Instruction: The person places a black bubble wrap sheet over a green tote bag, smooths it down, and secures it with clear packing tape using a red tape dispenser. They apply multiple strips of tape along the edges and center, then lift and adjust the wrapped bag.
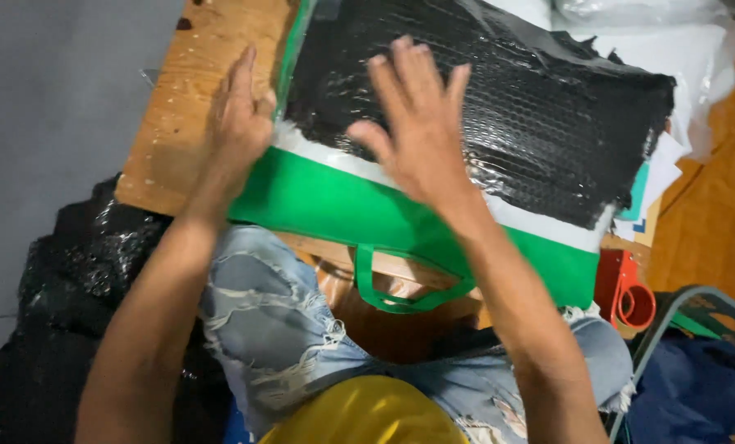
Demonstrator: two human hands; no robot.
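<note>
Left hand (pixel 237 123) is laid flat, fingers together, on the left edge of the green bag (pixel 359 205); nothing is gripped. Right hand (pixel 421 131) is spread open, fingers splayed, palm pressed on the black bubble wrap (pixel 540 123) where it meets the bag's white band.

The bubble-wrapped bundle is seen lying on the green bag, under and beyond the right hand. The bag is laid across the wooden bench (pixel 191 90), its near edge overhanging toward the body; a green handle loop (pixel 400 292) hangs below the right wrist.

Beyond the right hand, white plastic packaging (pixel 671 41) is piled. Right of the right forearm, a red tape dispenser (pixel 626 292) sits at the bench edge. Left of the left forearm, a heap of black bubble wrap (pixel 63 279) is on the floor. Torn jeans (pixel 277 329) are visible between the forearms.
</note>
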